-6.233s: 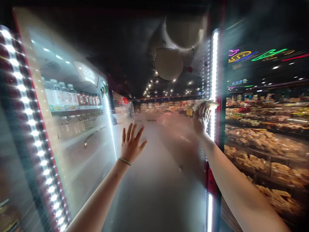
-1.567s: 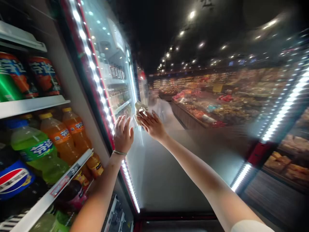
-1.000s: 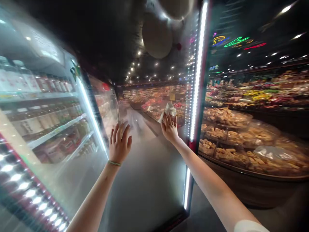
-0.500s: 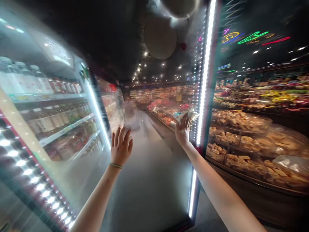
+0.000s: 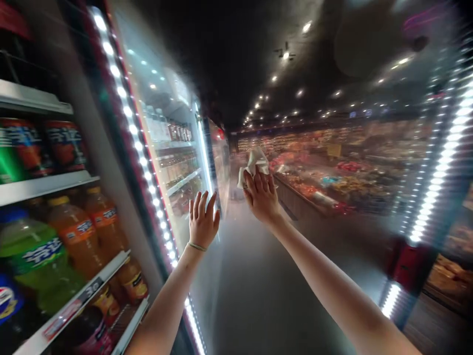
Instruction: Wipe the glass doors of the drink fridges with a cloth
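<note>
Noted on cloth (image 5: 257, 158): right hand (image 5: 264, 197). Left of cloth: left hand (image 5: 202, 219), bottles (image 5: 77, 239) on shelf (image 5: 111, 269). Right of cloth: light strip (image 5: 435, 183).

Bare hands (image 5: 204, 226) (image 5: 263, 199), bare tapering forearms (image 5: 321, 268); thin, pale greenish band (image 5: 197, 246) (left wrist)

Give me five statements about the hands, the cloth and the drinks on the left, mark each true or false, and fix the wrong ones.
1. The right hand holds a pale cloth. True.
2. A thin band circles the wrist of the left hand. True.
3. The left hand grips a second cloth. False: it is open, fingers extended, with no cloth visible in it.
4. Cans stand on a shelf above the green drink bottle. True.
5. That bottle's cap is red. False: the cap is blue.
</note>
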Motion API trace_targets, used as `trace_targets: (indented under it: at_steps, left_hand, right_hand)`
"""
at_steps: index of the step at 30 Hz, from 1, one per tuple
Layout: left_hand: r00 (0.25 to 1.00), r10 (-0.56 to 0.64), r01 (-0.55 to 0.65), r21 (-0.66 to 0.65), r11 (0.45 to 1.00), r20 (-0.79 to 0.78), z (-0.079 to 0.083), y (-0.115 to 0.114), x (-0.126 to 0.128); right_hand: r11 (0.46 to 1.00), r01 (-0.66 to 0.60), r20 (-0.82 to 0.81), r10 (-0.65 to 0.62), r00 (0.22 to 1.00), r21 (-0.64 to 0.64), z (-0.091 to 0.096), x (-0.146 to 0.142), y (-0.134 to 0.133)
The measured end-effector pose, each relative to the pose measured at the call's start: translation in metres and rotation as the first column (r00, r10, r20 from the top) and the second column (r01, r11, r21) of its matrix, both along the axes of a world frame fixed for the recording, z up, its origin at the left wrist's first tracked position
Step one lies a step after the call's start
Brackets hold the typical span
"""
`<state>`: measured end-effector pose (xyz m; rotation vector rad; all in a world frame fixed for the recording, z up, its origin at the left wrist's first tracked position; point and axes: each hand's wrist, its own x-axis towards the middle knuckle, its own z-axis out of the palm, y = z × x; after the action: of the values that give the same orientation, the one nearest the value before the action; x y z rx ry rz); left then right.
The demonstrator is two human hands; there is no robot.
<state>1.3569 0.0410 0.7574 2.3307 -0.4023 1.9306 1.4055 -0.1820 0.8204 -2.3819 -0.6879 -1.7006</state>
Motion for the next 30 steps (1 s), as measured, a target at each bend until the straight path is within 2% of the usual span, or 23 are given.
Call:
trace_targets:
  at_steps: [4, 8, 11, 14, 17, 22, 26, 30]
  left_hand:
    - [0.999, 0.032, -0.032, -0.065, 0.997, 0.003, -0.003, 0.05, -0.014]
    - [0.999, 0.051, -0.05, -0.089, 0.995, 0.015, -0.003, 0.087, -0.027]
    - [0.996, 0.08, -0.076, -0.119, 0.99, 0.031, -0.002, 0.103, -0.033]
    - [0.995, 0.084, -0.077, -0.135, 0.988, 0.046, 0.002, 0.11, -0.035]
    - [0.996, 0.061, -0.052, -0.137, 0.989, 0.064, 0.009, 0.108, -0.033]
    - [0.994, 0.006, 0.005, -0.098, 0.995, 0.109, 0.018, 0.083, -0.018]
    - [0.992, -0.052, 0.061, -0.076, 0.995, 0.114, 0.026, 0.036, 0.0]
    - [0.987, -0.112, 0.115, -0.019, 0.993, 0.115, 0.04, -0.029, 0.012]
  right_hand:
    - [0.984, -0.129, 0.043, 0.135, 0.99, -0.125, -0.002, -0.007, 0.086]
    - [0.956, -0.214, 0.034, 0.225, 0.974, -0.202, -0.01, -0.01, 0.152]
    - [0.909, -0.283, 0.003, 0.299, 0.954, -0.306, -0.014, -0.01, 0.185]
    - [0.852, -0.326, -0.014, 0.352, 0.936, -0.409, -0.01, -0.008, 0.196]
    - [0.84, -0.334, -0.019, 0.361, 0.932, -0.427, 0.004, -0.006, 0.183]
    - [0.911, -0.229, 0.045, 0.259, 0.965, -0.344, 0.035, -0.005, 0.123]
    - [0.962, -0.102, 0.092, 0.129, 0.987, -0.254, 0.054, -0.002, 0.055]
    - [0.989, 0.029, 0.111, -0.012, 0.994, -0.148, 0.067, 0.002, -0.024]
